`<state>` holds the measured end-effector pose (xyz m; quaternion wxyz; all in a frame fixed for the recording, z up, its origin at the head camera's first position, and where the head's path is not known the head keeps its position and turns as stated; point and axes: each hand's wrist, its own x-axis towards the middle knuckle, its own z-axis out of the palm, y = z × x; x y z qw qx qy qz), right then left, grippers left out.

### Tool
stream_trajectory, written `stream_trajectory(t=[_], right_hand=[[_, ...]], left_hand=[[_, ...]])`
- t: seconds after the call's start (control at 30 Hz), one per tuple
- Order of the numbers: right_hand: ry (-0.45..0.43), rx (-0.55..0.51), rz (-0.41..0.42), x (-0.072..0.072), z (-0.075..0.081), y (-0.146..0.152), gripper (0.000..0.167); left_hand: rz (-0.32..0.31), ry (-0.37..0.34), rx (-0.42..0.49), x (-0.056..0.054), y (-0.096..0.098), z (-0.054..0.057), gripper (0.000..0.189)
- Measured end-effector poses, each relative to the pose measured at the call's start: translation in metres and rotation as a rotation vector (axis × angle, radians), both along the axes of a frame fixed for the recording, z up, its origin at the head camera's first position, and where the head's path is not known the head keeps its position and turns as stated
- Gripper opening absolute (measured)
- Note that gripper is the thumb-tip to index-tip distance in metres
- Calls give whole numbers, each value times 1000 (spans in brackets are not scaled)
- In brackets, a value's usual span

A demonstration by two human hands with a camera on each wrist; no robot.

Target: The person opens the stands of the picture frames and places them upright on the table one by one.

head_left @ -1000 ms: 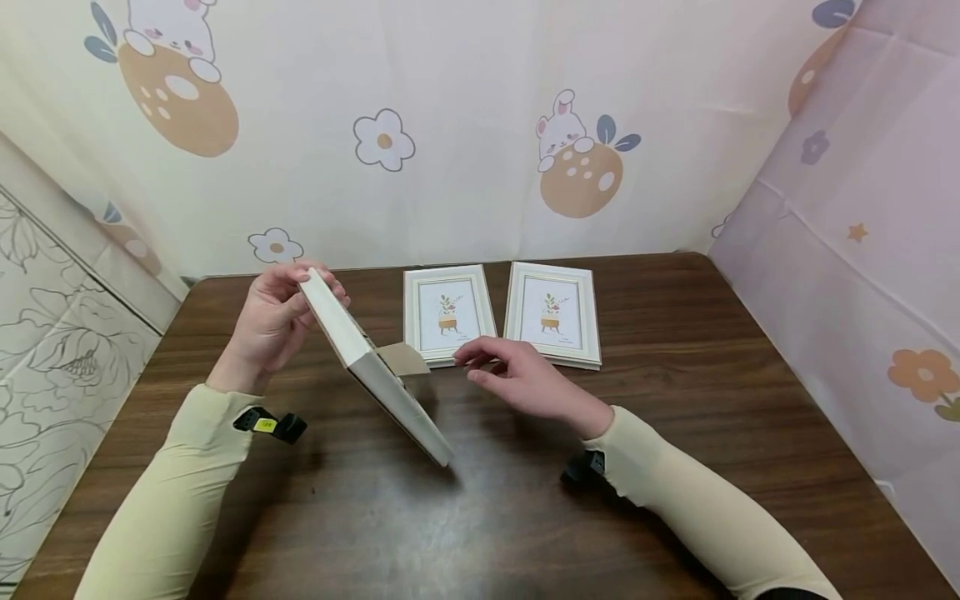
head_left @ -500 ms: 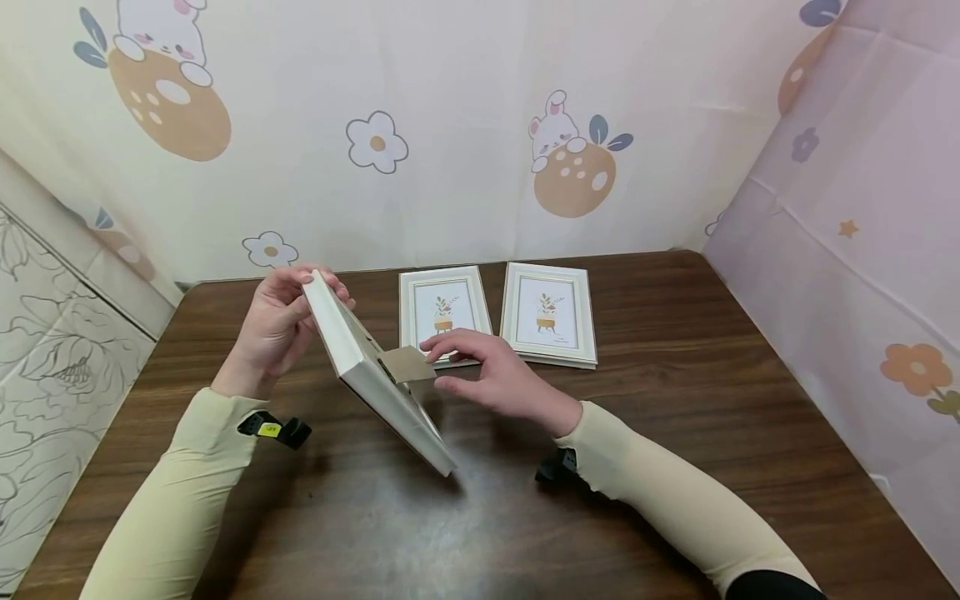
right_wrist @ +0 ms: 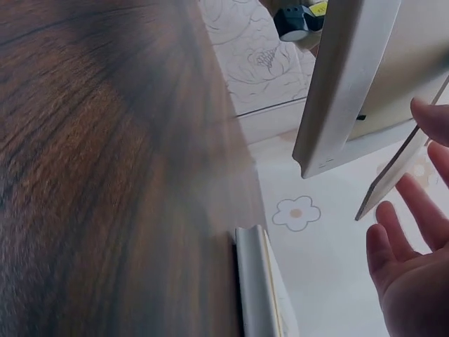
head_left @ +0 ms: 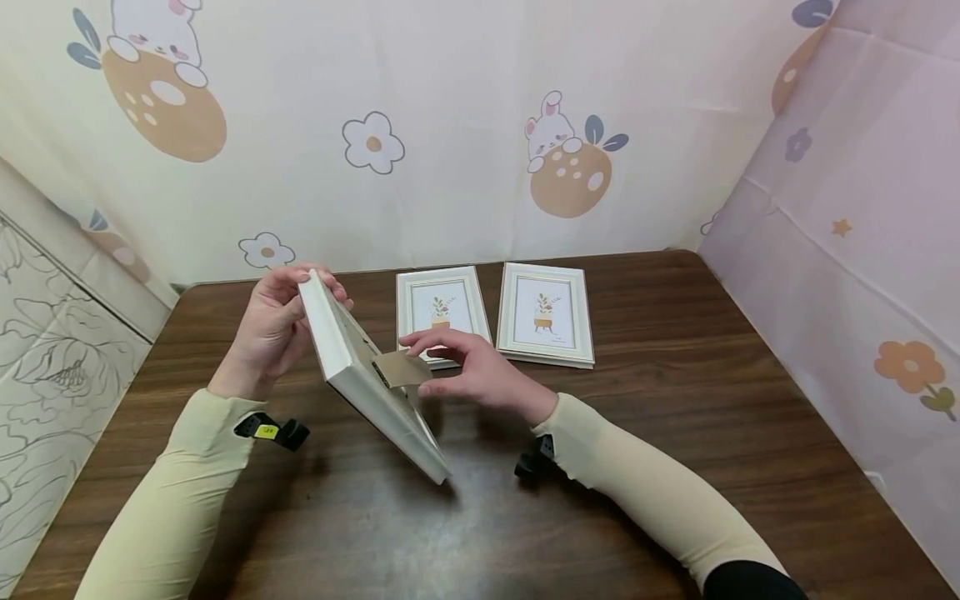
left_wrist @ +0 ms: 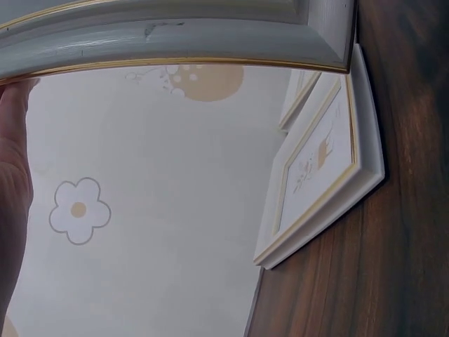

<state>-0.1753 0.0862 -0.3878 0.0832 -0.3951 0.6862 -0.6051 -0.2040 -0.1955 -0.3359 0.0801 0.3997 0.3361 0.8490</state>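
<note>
My left hand (head_left: 266, 333) grips a white picture frame (head_left: 386, 421) by its top edge. The frame leans on the table with its back turned to the right. A tan easel stand (head_left: 399, 369) juts out from that back. My right hand (head_left: 480, 368) has the stand between thumb and fingers, the thumb (right_wrist: 429, 119) on one face and the fingers around the other side. In the left wrist view, the held frame's gold-lined moulding (left_wrist: 175, 45) crosses the top; its picture is out of sight.
Two similar white frames, a left one (head_left: 406, 304) and a right one (head_left: 507, 312), lie face up at the table's back, showing potted-plant prints. A patterned curtain (head_left: 450, 192) stands behind the dark wooden table (head_left: 675, 350).
My right hand has moved left to the easel stand and taken it between thumb and fingers. The stand sits slightly lower in view; my left hand keeps its grip on the frame.
</note>
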Motion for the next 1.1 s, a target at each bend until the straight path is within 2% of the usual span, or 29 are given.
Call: stream_trajectory(t=[0.33,0.53,1.1], right_hand=[[-128,-20,10,-6,-6,-5,42],[-185,-40,-6,-6,-7,-5,38],[-115,-40,-69,-10,-10,2,36]], left_hand=[[6,0,5,-1,-2,0,20],[19,4,-20,-3,-3,0,21],[23,-6,-50,-3,-3,-2,22]])
